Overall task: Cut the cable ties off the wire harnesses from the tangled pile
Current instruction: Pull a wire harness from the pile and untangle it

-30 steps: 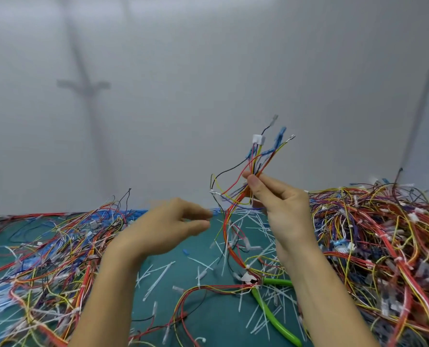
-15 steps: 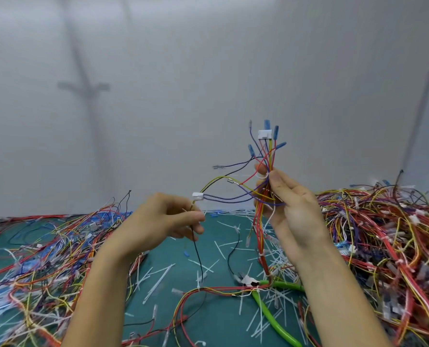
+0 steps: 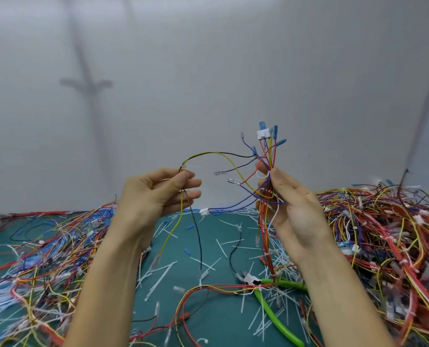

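Head view: a person's right hand grips a wire harness upright above a green mat, thumb pressed vs. curled fingers round the bundle, w/ a white connector and blue terminals fanning out at the top. The left hand, raised to about the same level, pinches two strands of that harness, a yellow and black wire pair, btwn thumb and forefinger; the other fingers are curled beneath, and the loose ends hang down toward the mat. Below the right hand the red strands run down to the mat, ringed by a white cable tie, and meet green-handled cutters lying there, held by neither hand. Snipped white ties litter the mat's center. The tangled pile of red, yellow and purple wires sits at right; another heap of wires spreads at left. A plain grey wall stands behind.
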Demonstrator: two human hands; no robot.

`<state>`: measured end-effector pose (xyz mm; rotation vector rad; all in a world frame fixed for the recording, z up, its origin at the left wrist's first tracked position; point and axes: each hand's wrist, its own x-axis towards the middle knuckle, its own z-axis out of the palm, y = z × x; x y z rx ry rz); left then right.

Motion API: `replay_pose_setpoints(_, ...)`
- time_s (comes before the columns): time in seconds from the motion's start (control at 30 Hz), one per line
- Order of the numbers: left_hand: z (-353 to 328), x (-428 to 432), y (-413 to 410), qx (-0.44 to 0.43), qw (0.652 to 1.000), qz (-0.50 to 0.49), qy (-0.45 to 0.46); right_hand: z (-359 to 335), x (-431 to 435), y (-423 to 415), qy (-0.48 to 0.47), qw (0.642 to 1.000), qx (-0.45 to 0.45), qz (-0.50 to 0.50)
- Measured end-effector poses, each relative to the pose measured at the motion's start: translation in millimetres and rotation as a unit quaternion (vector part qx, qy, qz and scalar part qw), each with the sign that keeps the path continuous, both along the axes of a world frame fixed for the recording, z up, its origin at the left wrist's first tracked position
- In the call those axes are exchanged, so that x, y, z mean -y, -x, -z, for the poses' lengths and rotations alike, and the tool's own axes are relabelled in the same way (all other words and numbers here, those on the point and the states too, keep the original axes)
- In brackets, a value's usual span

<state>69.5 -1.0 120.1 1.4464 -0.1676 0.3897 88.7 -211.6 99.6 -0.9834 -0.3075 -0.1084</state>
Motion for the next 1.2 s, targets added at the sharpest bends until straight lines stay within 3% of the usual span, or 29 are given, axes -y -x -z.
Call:
replay_pose_setpoints(0.33, -5, 6, 9, -0.053, 0.99, 0.077, -0.109, 1, 5, 1, 0.066, 0.996, 0.044, -0.038)
replay_pose_setpoints(0.6, -5, 8, 9, -0.069, 0.973, 0.006, -0.222, 1, 0, 7, 0.205, 0.964, 0.156, -0.058)
replay_pose_setpoints(0.73, -9, 9, 9, 0.019, 0.954, -0.088, -0.286, 0, -3, 10, 0.238, 0.96, 0.129, -0.071)
replay_pose_setpoints(0.83, -15, 14, 13, 0.072, 0.966, -0.057, -0.243, 3, -11, 10, 0.262, 0.956, 0.122, -0.049)
replay_pose_setpoints(1.0, -13, 26, 14, -0.005, 0.975, 0.013, -0.223, 5, -22, 13, 0.285, 0.945, 0.15, -0.061)
replay_pose_setpoints(1.2, -5, 36, 9, 0.026, 0.994, 0.021, -0.108, -1, -34, 21, 0.353, 0.913, 0.205, -0.005)
